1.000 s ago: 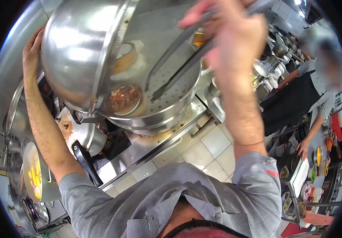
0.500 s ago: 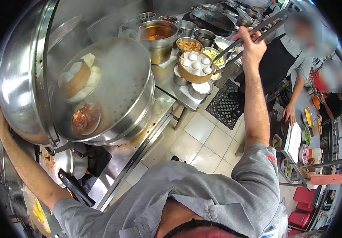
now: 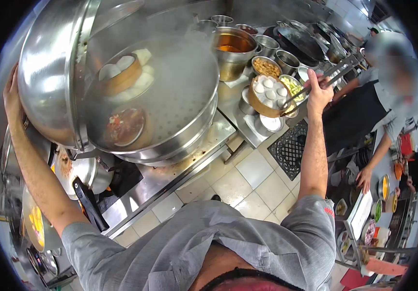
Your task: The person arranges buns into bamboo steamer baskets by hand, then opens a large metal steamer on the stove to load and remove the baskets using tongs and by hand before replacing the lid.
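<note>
My left hand [image 3: 12, 94] grips the outer side of a big domed steel lid [image 3: 49, 72], tilted up at the left of the steamer [image 3: 170, 131]. In my right hand [image 3: 319, 93] are long metal tongs [image 3: 337, 72], their tips at the right rim of a round bamboo basket [image 3: 256, 103]. Several white round buns [image 3: 269, 93] sit in that basket, which is tilted above steel pots. Inside the steamer, through steam, lie another bamboo basket with white pieces [image 3: 124, 80] on a plate, and a bowl of reddish food [image 3: 125, 126].
A pot of amber liquid [image 3: 233, 46], a bowl of tan pieces [image 3: 266, 67] and a wok [image 3: 298, 43] stand behind the basket. A black-handled pan [image 3: 90, 206] juts out below the lid. At right, a co-worker's hand [image 3: 364, 179] rests at a counter; a floor mat [image 3: 289, 148] lies nearby.
The view has shifted, so the steamer and pots appear farther right. My right hand and tongs sit lower in view, and the basket's tilt looks different. My left hand stays on the lid.
</note>
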`<move>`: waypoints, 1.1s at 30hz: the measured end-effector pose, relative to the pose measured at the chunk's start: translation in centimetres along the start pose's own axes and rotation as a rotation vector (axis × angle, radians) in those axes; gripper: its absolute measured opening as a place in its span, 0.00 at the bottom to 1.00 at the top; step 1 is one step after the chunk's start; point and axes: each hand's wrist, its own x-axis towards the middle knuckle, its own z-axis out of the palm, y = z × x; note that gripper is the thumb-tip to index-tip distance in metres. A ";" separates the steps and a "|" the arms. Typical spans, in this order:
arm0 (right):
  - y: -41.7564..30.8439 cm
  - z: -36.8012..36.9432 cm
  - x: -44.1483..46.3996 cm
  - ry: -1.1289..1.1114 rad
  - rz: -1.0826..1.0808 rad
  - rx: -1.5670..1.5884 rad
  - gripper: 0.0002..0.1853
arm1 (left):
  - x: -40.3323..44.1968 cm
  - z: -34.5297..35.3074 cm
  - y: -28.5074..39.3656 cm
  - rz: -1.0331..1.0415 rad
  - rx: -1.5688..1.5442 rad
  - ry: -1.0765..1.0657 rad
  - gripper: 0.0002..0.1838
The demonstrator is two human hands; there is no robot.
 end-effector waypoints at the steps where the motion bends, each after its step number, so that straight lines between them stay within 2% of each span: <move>1: 0.2 0.1 0.0 0.021 0.010 -0.009 0.13 | -0.2 0.1 0.1 -0.022 -0.061 0.005 0.20; 6: 1.6 0.2 0.7 0.093 -0.006 -0.008 0.13 | -0.7 0.1 0.3 -0.020 -0.120 0.021 0.19; 8: 1.5 0.1 1.1 0.101 -0.021 -0.037 0.12 | -0.8 0.3 0.8 -0.055 -0.236 -0.004 0.20; 14: -1.9 0.2 4.0 0.053 -0.100 -0.222 0.10 | -0.8 0.9 1.0 -0.043 -0.212 -0.016 0.21; 17: -5.1 1.0 5.3 0.053 -0.092 -0.108 0.09 | -0.8 1.2 1.2 -0.076 -0.252 -0.012 0.21; 20: -8.9 2.0 7.1 0.030 -0.149 0.007 0.10 | 0.1 1.2 0.1 -0.047 -0.312 -0.096 0.20; 22: -11.5 3.1 8.2 0.013 -0.181 0.065 0.09 | 0.3 1.2 0.0 -0.003 -0.210 -0.082 0.19; 26: -16.2 5.6 10.5 -0.099 -0.219 0.182 0.09 | 0.6 1.3 -0.2 0.057 -0.206 -0.082 0.19; 33: -22.4 12.4 8.9 -0.193 -0.162 0.319 0.08 | 1.1 1.7 -0.7 0.051 -0.260 -0.133 0.19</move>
